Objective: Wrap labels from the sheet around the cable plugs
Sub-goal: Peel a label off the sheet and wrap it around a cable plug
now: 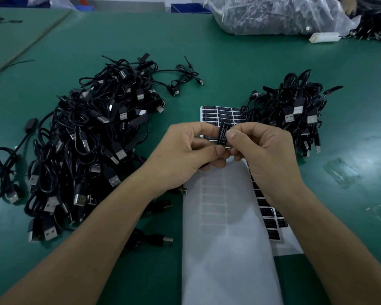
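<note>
White paper label sheet (227, 238) is lying half-stripped; above it, left hand (185, 155) and right hand (264, 159) are pinching one black printed label (222, 134) round a plug (225, 124); black cable heaps (92, 139) likely remaining.

Two cable piles (92, 150) — one label sheet (224, 238).

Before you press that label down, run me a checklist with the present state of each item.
1. Grip: left hand and right hand both pinch the small black label with white print: ok.
2. Print faces up, readable: ok.
3. Wrap closed underneath: cannot tell, fingers hide it.
4. Labels left on the white label sheet: ok, black ones remain at its far end and right edge.
5. Sheet free of cables: not ok, the right pile of black USB cables overlaps its far corner.
</note>
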Tool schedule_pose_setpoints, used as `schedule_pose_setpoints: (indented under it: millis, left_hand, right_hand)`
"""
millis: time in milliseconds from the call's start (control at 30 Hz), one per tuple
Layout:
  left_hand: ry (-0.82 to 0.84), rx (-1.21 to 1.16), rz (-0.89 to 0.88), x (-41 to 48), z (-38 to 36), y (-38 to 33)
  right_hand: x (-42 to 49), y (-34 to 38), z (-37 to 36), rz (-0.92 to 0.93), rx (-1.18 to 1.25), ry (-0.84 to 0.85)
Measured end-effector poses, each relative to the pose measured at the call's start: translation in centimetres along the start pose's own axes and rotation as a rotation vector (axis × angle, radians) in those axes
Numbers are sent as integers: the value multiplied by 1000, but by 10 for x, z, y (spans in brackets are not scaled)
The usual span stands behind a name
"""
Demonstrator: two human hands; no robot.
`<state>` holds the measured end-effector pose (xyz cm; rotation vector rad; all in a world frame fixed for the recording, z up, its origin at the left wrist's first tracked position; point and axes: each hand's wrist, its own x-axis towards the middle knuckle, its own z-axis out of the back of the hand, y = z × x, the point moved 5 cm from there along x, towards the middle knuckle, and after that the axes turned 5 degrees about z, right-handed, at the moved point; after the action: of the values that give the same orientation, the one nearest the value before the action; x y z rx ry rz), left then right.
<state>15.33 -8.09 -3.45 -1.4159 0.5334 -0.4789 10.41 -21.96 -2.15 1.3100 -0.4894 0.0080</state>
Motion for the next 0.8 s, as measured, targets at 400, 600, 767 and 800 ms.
schedule_pose_setpoints:
  millis: [400,600,767,800]
  left_hand:
    - [3,4,8,0,-1,-1]
    - [-2,-6,16,-1,-2,-2]
    - [-7,-4,32,-1,-2,-1]
    - [-7,2,32,-1,-1,-1]
  right_hand:
    - [-1,5,0,60,-40,0]
    - [-2,4,0,77,-63,-19]
    - [-2,4,-1,85,-61,-33]
    - [-3,4,-1,85,-59,-33]
